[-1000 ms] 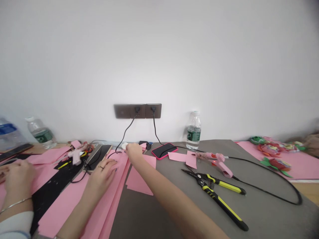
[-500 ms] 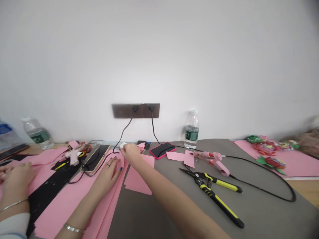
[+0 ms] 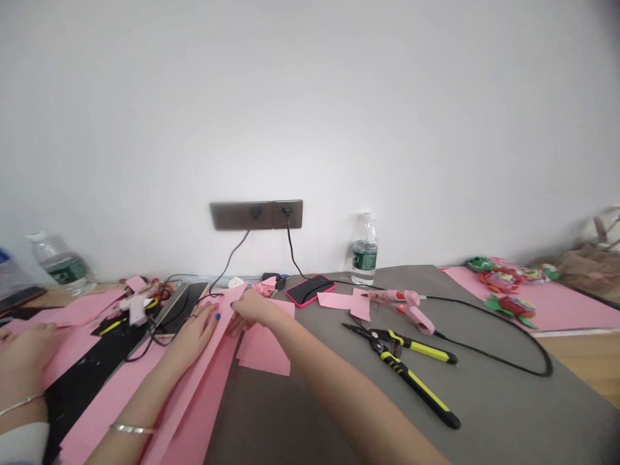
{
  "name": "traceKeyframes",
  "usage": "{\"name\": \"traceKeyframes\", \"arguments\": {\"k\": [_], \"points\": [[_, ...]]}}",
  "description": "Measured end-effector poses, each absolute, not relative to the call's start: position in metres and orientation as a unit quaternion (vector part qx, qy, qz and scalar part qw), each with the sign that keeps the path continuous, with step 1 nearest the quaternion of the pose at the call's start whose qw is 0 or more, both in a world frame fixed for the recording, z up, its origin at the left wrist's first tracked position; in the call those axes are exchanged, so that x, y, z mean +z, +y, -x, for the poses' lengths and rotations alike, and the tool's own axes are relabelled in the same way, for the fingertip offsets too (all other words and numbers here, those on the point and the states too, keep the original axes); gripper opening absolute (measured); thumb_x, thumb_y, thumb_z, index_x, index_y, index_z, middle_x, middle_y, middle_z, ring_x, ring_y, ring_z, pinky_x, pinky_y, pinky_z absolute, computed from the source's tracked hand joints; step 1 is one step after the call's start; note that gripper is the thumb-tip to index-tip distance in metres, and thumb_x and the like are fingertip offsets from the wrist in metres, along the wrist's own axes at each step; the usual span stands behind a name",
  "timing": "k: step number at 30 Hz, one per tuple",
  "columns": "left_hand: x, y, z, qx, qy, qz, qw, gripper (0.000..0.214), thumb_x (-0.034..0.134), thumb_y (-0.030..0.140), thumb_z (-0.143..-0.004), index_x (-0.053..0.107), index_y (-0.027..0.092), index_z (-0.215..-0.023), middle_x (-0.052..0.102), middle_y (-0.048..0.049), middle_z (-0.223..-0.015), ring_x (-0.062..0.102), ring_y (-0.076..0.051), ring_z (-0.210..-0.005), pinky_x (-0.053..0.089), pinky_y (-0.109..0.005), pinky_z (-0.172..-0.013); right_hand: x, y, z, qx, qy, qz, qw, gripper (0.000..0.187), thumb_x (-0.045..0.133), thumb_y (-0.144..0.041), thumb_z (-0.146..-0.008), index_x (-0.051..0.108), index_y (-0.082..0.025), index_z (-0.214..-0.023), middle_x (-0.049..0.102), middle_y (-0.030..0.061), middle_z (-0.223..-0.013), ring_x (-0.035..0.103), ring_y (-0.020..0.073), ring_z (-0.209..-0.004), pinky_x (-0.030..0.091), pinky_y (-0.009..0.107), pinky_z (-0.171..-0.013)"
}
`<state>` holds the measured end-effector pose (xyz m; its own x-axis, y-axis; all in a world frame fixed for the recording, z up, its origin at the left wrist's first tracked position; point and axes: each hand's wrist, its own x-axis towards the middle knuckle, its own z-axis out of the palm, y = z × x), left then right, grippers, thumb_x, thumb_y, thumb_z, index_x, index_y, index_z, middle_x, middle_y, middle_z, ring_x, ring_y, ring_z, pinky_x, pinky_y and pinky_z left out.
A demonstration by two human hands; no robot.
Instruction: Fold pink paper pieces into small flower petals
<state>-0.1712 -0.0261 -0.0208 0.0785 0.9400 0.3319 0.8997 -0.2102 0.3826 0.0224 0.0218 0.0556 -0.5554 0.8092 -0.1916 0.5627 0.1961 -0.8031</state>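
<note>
A long pink paper sheet [image 3: 194, 381] runs from the bottom of the view towards the wall, and one edge is lifted into a raised fold between my hands. My left hand [image 3: 194, 329] grips the sheet from the left, and my right hand [image 3: 252, 310] pinches the raised edge. A loose pink paper piece [image 3: 264, 349] lies just beyond my right hand on the grey mat [image 3: 339, 407]. Behind the fold, a gold-edged smartphone [image 3: 179, 316] lies close to my left hand. At far left, another person's hand [image 3: 26, 355] rests on pink paper.
A pink hot glue gun [image 3: 411, 309] and yellow-black pliers [image 3: 411, 374] lie on the grey mat, near a pink-cased phone [image 3: 310, 290]. Black cables run up to a wall socket [image 3: 256, 215]. A water bottle [image 3: 364, 248] stands by the wall; paper flowers [image 3: 504, 284] lie at right.
My right hand has moved down from the small white object to the sheet's edge, and that edge now stands up in a fold. The view has turned slightly right.
</note>
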Motion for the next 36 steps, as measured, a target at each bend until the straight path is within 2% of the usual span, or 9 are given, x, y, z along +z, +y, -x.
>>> {"name": "traceKeyframes", "arguments": {"k": [3,6,9,13,19,21,26,31,36], "points": [[-0.018,-0.026,0.175,0.251,0.645,-0.72,0.052,0.047,0.035,0.041,-0.09,0.063,0.015,-0.118,0.064,-0.0154,-0.13,0.054,-0.03,-0.128,0.041,-0.047,-0.108,0.07,0.019,-0.048,0.501,-0.726,0.46,0.097,0.03,0.06,-0.031,-0.095,0.058,-0.016,-0.121,0.063,0.0088,-0.119,0.065,0.0216,-0.098,0.056,0.041,-0.082],[-0.014,-0.028,0.176,0.243,0.658,-0.709,0.068,0.047,0.038,0.043,-0.088,0.065,0.016,-0.116,0.064,-0.0135,-0.132,0.053,-0.029,-0.13,0.039,-0.046,-0.11,0.084,0.011,-0.09,0.519,-0.711,0.462,0.108,0.029,0.043,-0.019,-0.096,0.062,-0.01,-0.077,0.072,0.0116,-0.078,0.071,0.018,-0.064,0.056,0.027,-0.06],[-0.012,-0.032,0.174,0.239,0.667,-0.7,0.088,0.05,0.042,0.044,-0.086,0.064,0.015,-0.119,0.061,-0.0149,-0.135,0.05,-0.031,-0.132,0.036,-0.047,-0.112,0.088,-0.001,-0.144,0.52,-0.705,0.459,0.146,0.025,0.047,-0.018,-0.09,0.057,-0.015,-0.068,0.069,0.0057,-0.06,0.068,0.0167,-0.051,0.051,0.023,-0.049],[-0.012,-0.042,0.156,0.241,0.671,-0.691,0.121,0.055,0.04,0.045,-0.086,0.063,0.01,-0.121,0.058,-0.0196,-0.138,0.048,-0.033,-0.134,0.033,-0.05,-0.114,0.069,-0.019,-0.211,0.509,-0.693,0.458,0.227,0.014,0.057,-0.024,-0.083,0.064,-0.015,-0.075,0.07,0.0028,-0.068,0.069,0.0184,-0.062,0.054,0.026,-0.059],[-0.002,-0.063,0.089,0.333,0.559,-0.687,0.323,0.064,0.058,0.048,-0.082,0.046,0.017,-0.137,0.055,-0.017,-0.141,0.051,-0.03,-0.132,0.043,-0.046,-0.108,0.023,-0.037,-0.25,0.498,-0.654,0.427,0.377,0.036,0.053,-0.051,-0.086,0.068,-0.019,-0.097,0.073,0.0046,-0.093,0.068,0.0225,-0.087,0.054,0.037,-0.084],[0.003,-0.064,0.069,0.388,0.504,-0.668,0.386,0.07,0.062,0.043,-0.081,0.036,0.018,-0.141,0.061,-0.0167,-0.132,0.062,-0.027,-0.117,0.051,-0.042,-0.098,0.018,-0.04,-0.252,0.479,-0.64,0.413,0.437,0.039,0.057,-0.055,-0.084,0.07,-0.021,-0.097,0.074,0.0059,-0.095,0.068,0.0256,-0.09,0.052,0.041,-0.087],[0.009,-0.058,0.051,0.422,0.475,-0.627,0.451,0.054,0.068,0.044,-0.078,0.051,0.019,-0.122,0.069,-0.0113,-0.111,0.071,-0.024,-0.088,0.059,-0.038,-0.075,0.026,-0.049,-0.254,0.432,-0.664,0.384,0.474,0.033,0.059,-0.052,-0.086,0.077,-0.025,-0.089,0.073,0.0087,-0.109,0.064,0.0308,-0.108,0.047,0.046,-0.097],[0.013,-0.062,0.05,0.333,0.455,-0.69,0.453,0.039,0.064,0.036,-0.083,0.065,0.023,-0.12,0.068,-0.0093,-0.125,0.064,-0.028,-0.113,0.053,-0.041,-0.094,0.023,-0.049,-0.248,0.435,-0.63,0.387,0.513,0.024,0.063,-0.044,-0.083,0.075,-0.024,-0.082,0.074,0.009,-0.106,0.064,0.0284,-0.106,0.046,0.043,-0.098],[0.009,-0.065,0.053,0.321,0.434,-0.772,0.336,0.04,0.054,0.028,-0.089,0.066,0.029,-0.127,0.064,-0.0046,-0.134,0.057,-0.027,-0.125,0.042,-0.046,-0.109,0.006,-0.039,-0.242,0.417,-0.534,0.458,0.576,0.031,0.071,-0.047,-0.071,0.066,-0.022,-0.088,0.071,0.0074,-0.101,0.064,0.026,-0.098,0.05,0.037,-0.088]]}}
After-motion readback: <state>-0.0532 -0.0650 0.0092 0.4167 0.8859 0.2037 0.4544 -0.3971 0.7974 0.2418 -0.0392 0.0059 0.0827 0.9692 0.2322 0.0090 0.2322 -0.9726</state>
